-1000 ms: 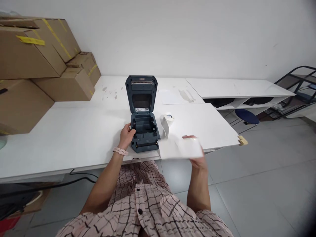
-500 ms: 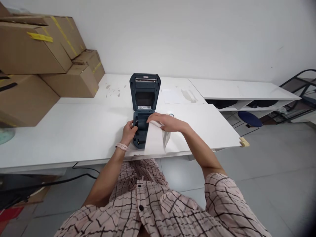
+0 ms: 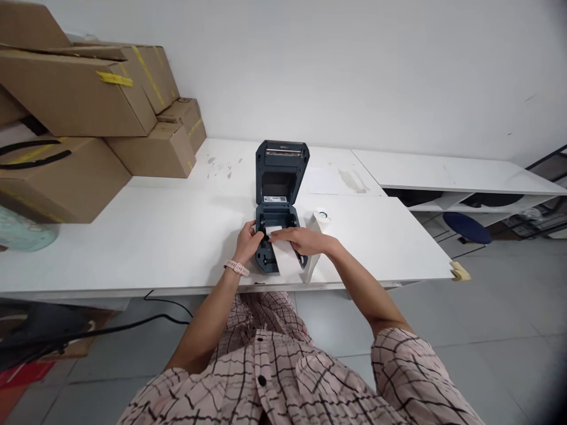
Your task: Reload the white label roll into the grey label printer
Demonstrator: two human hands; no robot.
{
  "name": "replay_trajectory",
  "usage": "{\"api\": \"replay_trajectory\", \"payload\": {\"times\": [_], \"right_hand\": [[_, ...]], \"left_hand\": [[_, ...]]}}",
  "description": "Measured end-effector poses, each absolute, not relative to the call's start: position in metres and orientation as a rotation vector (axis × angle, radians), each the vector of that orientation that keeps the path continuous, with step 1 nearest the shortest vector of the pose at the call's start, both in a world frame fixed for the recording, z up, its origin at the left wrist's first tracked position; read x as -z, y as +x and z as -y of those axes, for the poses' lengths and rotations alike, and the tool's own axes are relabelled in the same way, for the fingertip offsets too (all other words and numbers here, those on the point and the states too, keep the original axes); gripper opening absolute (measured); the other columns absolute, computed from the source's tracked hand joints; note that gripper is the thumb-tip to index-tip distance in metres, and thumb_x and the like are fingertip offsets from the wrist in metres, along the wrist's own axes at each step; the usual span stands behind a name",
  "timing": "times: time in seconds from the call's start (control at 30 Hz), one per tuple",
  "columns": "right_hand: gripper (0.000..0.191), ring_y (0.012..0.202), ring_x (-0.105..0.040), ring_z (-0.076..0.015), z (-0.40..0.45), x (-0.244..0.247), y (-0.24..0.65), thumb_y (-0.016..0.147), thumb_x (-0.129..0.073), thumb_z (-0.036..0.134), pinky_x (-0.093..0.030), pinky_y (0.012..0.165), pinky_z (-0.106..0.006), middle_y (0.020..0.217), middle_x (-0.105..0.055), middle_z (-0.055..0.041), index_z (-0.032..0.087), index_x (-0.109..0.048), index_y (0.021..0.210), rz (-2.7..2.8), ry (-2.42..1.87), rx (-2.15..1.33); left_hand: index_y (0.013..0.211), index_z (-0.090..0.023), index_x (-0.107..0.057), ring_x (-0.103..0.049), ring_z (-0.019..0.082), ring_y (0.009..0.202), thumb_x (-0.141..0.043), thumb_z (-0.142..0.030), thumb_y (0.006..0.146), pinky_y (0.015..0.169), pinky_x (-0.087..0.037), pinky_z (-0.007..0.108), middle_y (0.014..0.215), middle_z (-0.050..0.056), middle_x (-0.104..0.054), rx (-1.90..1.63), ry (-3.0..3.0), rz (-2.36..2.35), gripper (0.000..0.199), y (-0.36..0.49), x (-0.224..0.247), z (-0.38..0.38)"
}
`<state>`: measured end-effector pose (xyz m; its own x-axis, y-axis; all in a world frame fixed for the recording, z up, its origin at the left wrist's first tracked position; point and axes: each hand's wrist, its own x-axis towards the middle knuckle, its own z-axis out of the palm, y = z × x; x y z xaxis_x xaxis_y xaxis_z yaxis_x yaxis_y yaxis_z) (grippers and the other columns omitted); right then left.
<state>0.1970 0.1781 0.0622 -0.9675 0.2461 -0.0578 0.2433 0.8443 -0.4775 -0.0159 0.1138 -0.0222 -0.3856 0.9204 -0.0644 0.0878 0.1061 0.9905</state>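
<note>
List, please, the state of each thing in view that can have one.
Label printer, lid raised.
White paper strip, lying over the printer's base.
White paper roll, upright, partly unwound.
Left hand, holding the printer's left edge.
Right hand, on the strip.
Pink wristband, fastened.
Cardboard boxes, stacked.
Blue stool, upright.

- One view, worn on the head, looks forward and down over the checked shirt at six o'clock.
- It faces the white table and, at twelve, the wall (wide enough to catch the blue stool at three).
- The open printer sits near, mid-dial.
</note>
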Motion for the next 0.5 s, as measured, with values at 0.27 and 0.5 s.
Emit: {"api": "replay_trajectory", "payload": {"times": [0.27, 0.5], "right_hand": [[0.074, 0.155, -0.033, -0.0305, -0.126, -0.051, 0.238, 0.086, -0.061, 0.008, -0.034, 0.123, -0.059, 0.167, -0.035, -0.0101, 0.028, -0.045, 0.155, 2.877, -0.608, -0.783], [0.079, 0.158, -0.025, -0.0327, -0.123, -0.056, 0.237, 0.083, -0.083, 0.043, -0.022, 0.127, -0.062, 0.168, -0.035, -0.0034, 0.038, -0.046, 0.153, 2.905, -0.647, -0.899]], "left_hand": [[0.125, -0.013, -0.062, -0.046, 0.013, 0.059, -0.067, -0.024, 0.072, 0.058, -0.037, 0.025, 0.064, -0.006, -0.049, -1.387, 1.013, -1.626, 0.055, -0.015, 0.027, -0.115], [0.128, -0.013, -0.058, -0.048, 0.013, 0.06, -0.071, -0.031, 0.073, 0.057, -0.038, 0.026, 0.068, -0.005, -0.049, -1.368, 0.971, -1.604, 0.059, -0.013, 0.02, -0.111]]}}
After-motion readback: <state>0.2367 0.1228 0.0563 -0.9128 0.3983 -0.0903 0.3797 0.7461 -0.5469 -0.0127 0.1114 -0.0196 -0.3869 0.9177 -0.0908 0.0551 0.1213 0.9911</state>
